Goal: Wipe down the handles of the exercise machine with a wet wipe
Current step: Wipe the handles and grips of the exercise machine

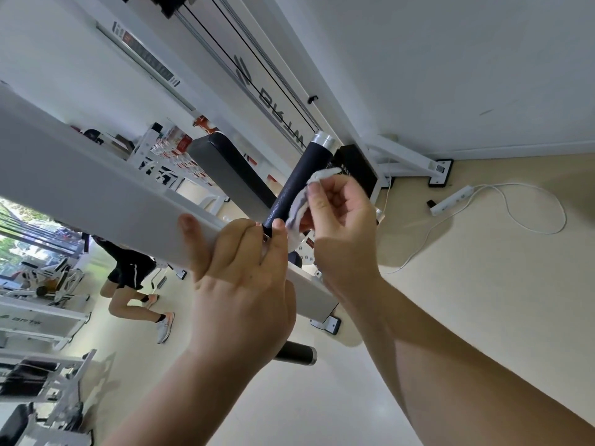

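The left hand (241, 278) grips the white bar (96, 175) of the machine. Its fingers (225, 239) are curled over the bar's upper edge, with one finger spread apart from the rest. Under that hand's heel, a short black lower handle (297, 353) sticks out from behind the wrist.

Just right of the left fingertips, the right hand (344, 230) pinches a crumpled white wipe (297, 204) between its thumb and bent fingers. The wipe is bunched ahead of those fingertips and pressed against the side of the black handle (299, 175). This handle rises at a slant from the bar, starting right by the left fingertips. Past the wipe it ends in a silver cap (323, 140).

Beyond the fingers of both hands, behind the handle, lies a dark pad (222, 169). Well off to the right of the right fingers, a white power strip (450, 199) rests on the floor, its cord (544, 220) looping beside it. Far to the left of the left fingers stands a person (132, 272) in black shorts and pale shoes, among other white machines.
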`<act>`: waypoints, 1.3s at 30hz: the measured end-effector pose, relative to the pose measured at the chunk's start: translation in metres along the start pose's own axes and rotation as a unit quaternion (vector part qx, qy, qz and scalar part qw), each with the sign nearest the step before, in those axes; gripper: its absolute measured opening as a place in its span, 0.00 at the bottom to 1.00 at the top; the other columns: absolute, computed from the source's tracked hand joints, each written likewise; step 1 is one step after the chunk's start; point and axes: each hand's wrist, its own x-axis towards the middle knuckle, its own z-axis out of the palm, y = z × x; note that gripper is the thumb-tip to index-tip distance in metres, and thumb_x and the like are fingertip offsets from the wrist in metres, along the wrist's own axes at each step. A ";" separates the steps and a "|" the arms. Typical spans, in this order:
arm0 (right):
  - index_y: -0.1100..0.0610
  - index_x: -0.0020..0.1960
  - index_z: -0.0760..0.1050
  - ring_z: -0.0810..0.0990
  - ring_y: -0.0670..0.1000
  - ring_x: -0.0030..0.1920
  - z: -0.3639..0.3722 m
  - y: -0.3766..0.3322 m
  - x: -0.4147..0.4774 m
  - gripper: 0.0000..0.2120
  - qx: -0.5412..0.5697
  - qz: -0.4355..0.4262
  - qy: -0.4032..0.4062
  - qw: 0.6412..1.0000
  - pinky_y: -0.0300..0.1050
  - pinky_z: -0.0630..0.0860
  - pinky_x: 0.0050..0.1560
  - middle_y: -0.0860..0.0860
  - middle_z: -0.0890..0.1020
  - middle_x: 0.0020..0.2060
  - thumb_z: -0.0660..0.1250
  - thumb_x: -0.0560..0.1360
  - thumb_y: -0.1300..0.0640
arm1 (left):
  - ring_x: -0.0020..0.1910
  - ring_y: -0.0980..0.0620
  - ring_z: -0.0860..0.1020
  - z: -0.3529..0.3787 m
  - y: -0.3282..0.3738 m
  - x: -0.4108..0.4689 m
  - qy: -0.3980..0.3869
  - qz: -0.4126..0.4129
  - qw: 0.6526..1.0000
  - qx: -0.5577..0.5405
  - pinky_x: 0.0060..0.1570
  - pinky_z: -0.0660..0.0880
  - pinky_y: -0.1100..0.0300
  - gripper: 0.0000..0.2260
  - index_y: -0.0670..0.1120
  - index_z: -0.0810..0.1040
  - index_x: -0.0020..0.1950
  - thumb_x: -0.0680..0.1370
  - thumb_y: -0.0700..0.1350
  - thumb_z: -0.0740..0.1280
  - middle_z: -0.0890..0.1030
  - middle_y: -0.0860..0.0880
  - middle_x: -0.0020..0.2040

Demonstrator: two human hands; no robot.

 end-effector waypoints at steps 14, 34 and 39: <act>0.58 0.51 0.72 0.77 0.39 0.37 0.006 -0.012 0.034 0.05 0.057 0.031 0.056 0.996 0.35 0.74 0.46 0.46 0.77 0.38 0.60 0.85 0.61 | 0.59 0.38 0.78 0.003 0.002 -0.002 0.014 -0.003 1.000 -0.004 0.76 0.50 0.29 0.20 0.39 0.81 0.63 0.73 0.36 0.61 0.81 0.41 0.50; 0.54 0.50 0.72 0.77 0.38 0.39 0.009 0.005 -0.018 0.03 -0.065 0.012 -0.079 0.995 0.32 0.74 0.44 0.46 0.78 0.40 0.64 0.83 0.59 | 0.58 0.39 0.78 0.007 0.004 0.000 0.027 -0.026 0.999 -0.007 0.77 0.49 0.34 0.14 0.39 0.83 0.59 0.76 0.37 0.64 0.82 0.41 0.48; 0.52 0.47 0.71 0.75 0.40 0.32 0.007 -0.004 -0.010 0.07 -0.060 0.009 -0.084 0.995 0.35 0.74 0.39 0.42 0.77 0.33 0.63 0.83 0.61 | 0.59 0.39 0.79 0.006 0.002 -0.001 0.025 -0.019 1.000 -0.005 0.78 0.46 0.35 0.16 0.39 0.83 0.60 0.73 0.36 0.66 0.82 0.41 0.49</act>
